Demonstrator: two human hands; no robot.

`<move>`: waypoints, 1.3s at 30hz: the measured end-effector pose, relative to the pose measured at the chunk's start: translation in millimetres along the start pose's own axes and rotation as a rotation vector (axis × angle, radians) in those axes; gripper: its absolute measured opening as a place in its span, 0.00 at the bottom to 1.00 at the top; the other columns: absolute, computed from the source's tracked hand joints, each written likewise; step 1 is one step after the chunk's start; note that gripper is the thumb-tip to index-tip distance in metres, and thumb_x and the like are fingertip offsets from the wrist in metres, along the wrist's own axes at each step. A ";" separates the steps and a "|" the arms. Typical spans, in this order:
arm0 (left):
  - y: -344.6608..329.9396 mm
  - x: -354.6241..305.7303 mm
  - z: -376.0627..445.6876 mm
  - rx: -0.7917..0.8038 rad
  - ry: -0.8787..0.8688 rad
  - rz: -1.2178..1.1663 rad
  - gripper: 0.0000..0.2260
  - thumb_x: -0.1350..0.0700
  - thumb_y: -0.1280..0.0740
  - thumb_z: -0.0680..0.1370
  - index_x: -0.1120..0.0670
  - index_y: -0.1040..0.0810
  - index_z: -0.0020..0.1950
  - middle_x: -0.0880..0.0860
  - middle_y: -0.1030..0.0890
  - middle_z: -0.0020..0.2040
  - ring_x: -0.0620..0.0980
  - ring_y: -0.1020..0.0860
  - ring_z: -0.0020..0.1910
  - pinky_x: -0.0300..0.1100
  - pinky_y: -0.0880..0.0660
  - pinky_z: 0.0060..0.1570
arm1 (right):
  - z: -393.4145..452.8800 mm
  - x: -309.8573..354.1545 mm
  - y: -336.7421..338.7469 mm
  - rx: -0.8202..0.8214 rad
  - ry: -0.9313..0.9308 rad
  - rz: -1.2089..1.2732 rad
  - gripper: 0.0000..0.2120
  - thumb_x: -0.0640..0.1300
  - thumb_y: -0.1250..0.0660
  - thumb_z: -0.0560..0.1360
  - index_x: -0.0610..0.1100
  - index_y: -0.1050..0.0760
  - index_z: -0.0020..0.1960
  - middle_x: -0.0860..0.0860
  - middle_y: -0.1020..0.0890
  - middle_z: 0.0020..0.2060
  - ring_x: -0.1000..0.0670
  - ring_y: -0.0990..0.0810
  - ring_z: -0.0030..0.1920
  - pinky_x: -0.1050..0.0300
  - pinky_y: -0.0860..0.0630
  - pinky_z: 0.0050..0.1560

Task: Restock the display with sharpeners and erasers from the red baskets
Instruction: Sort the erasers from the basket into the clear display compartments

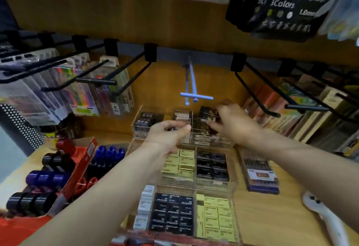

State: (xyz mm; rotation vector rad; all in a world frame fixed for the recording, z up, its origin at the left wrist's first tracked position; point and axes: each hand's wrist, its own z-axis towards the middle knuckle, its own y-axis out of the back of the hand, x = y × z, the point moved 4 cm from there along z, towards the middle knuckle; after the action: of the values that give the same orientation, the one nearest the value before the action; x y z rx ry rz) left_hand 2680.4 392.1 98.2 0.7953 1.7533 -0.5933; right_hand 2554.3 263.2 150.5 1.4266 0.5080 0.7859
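Here, everything is placed against the clear tiered display [194, 179] on the wooden surface [268, 212].
Left hand [167, 135]: fingers curled together, pinching a small dark item I cannot identify, over the display's top tier.
Right hand [231, 123]: reaching into the top tier's right compartment, fingers clamped on a dark patterned eraser pack [208, 114].
Top tier: more dark packs at left and middle.
Middle tier: yellow erasers [180, 165] beside black erasers [211, 166].
Bottom tier: white, black and yellow erasers in rows.
Left of the display: a red carton [77, 170] with tape rolls [44, 177].
Right of the display: a boxed pencil set [260, 173].
Above the display: a blue peg hook [191, 86].
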 end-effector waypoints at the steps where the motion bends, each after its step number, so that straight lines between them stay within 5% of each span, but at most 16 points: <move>1: 1.1 0.7 0.5 0.001 -0.020 0.026 0.05 0.52 0.24 0.73 0.48 0.17 0.47 0.49 0.18 0.44 0.47 0.22 0.40 0.36 0.26 0.30 | 8.0 -1.6 -2.2 0.054 -0.033 -0.043 0.18 0.53 0.36 0.79 0.45 0.28 0.65 0.45 0.28 0.61 0.46 0.24 0.54 0.52 0.25 0.54; 4: 4.2 2.8 3.8 -0.019 -0.101 0.161 0.04 0.54 0.27 0.76 0.47 0.18 0.49 0.51 0.19 0.56 0.51 0.21 0.54 0.43 0.21 0.51 | 25.3 1.6 -17.6 0.192 -0.035 -0.118 0.16 0.51 0.37 0.81 0.43 0.28 0.64 0.44 0.29 0.66 0.45 0.25 0.58 0.51 0.26 0.58; 7: 3.3 0.4 7.8 0.013 -0.203 0.328 0.15 0.64 0.35 0.79 0.48 0.25 0.62 0.51 0.23 0.57 0.43 0.24 0.47 0.28 0.27 0.35 | 35.4 3.4 -33.5 0.251 -0.015 -0.172 0.20 0.50 0.38 0.81 0.43 0.32 0.71 0.43 0.35 0.73 0.41 0.32 0.70 0.48 0.33 0.70; 15: 3.9 -3.1 11.5 0.005 -0.273 0.372 0.23 0.70 0.40 0.77 0.45 0.30 0.64 0.52 0.27 0.64 0.43 0.25 0.48 0.27 0.30 0.30 | 22.5 -7.4 -38.5 0.039 -0.044 0.008 0.23 0.58 0.39 0.80 0.54 0.34 0.73 0.51 0.32 0.72 0.45 0.34 0.71 0.44 0.38 0.72; 19: 4.7 -2.5 13.1 -0.018 -0.306 0.320 0.19 0.64 0.33 0.79 0.45 0.32 0.63 0.51 0.23 0.61 0.48 0.23 0.57 0.38 0.24 0.49 | -7.5 -1.5 -48.9 0.073 0.090 -0.016 0.30 0.65 0.58 0.80 0.52 0.37 0.75 0.57 0.40 0.77 0.51 0.42 0.77 0.38 0.49 0.74; 21: 3.5 -3.1 14.2 -0.028 -0.285 0.277 0.20 0.61 0.29 0.76 0.47 0.32 0.63 0.49 0.21 0.58 0.51 0.23 0.61 0.49 0.26 0.63 | -14.0 -2.6 -59.5 0.169 0.099 -0.095 0.34 0.67 0.63 0.79 0.51 0.45 0.78 0.56 0.47 0.79 0.53 0.50 0.79 0.36 0.56 0.76; 23: 3.0 -4.8 16.1 -0.043 -0.288 0.285 0.20 0.59 0.26 0.74 0.48 0.30 0.61 0.47 0.22 0.55 0.50 0.23 0.59 0.50 0.27 0.65 | -10.4 -2.6 -62.4 0.190 0.080 -0.115 0.35 0.67 0.63 0.79 0.50 0.48 0.80 0.56 0.49 0.79 0.54 0.52 0.79 0.35 0.58 0.76; 26: 3.8 -8.7 20.1 -0.060 -0.320 0.312 0.23 0.56 0.24 0.72 0.51 0.27 0.65 0.42 0.23 0.51 0.45 0.21 0.52 0.45 0.24 0.57 | -0.5 -2.5 -55.2 0.209 0.046 -0.072 0.34 0.66 0.62 0.79 0.50 0.47 0.80 0.55 0.47 0.79 0.53 0.50 0.79 0.37 0.55 0.76; 30: 2.2 -13.2 24.4 -0.024 -0.363 0.302 0.19 0.58 0.22 0.69 0.48 0.26 0.55 0.48 0.17 0.50 0.47 0.18 0.51 0.48 0.21 0.56 | -1.2 -5.0 -45.1 0.144 0.084 0.027 0.26 0.59 0.54 0.83 0.51 0.42 0.78 0.55 0.43 0.78 0.52 0.47 0.78 0.39 0.54 0.77; 33: -2.5 -15.3 23.1 0.017 -0.413 0.319 0.20 0.60 0.20 0.67 0.46 0.24 0.51 0.51 0.17 0.48 0.47 0.17 0.48 0.43 0.20 0.53 | -10.7 4.1 -36.3 -0.098 0.101 0.487 0.19 0.50 0.42 0.83 0.49 0.31 0.72 0.53 0.25 0.67 0.54 0.27 0.67 0.54 0.34 0.72; 35: -8.2 -16.0 18.8 0.043 -0.464 0.333 0.21 0.62 0.19 0.65 0.49 0.22 0.53 0.51 0.17 0.46 0.47 0.17 0.45 0.40 0.20 0.49 | -14.6 14.5 -35.1 -0.074 0.003 0.884 0.16 0.49 0.35 0.80 0.47 0.25 0.66 0.54 0.16 0.53 0.58 0.18 0.52 0.55 0.21 0.59; 39: -19.0 -18.0 4.7 0.052 -0.574 0.387 0.26 0.65 0.19 0.64 0.50 0.22 0.57 0.49 0.18 0.46 0.46 0.18 0.45 0.35 0.22 0.46 | -16.5 24.0 -41.3 -0.008 -0.209 1.185 0.18 0.44 0.25 0.73 0.43 0.21 0.61 0.48 0.14 0.45 0.50 0.15 0.46 0.51 0.17 0.50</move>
State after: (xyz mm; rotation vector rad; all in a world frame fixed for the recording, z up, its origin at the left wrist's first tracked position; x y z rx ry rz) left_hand 2672.7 372.2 114.1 0.8683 1.0321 -0.5366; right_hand 2565.2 293.4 111.6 1.7315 -0.5947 1.5151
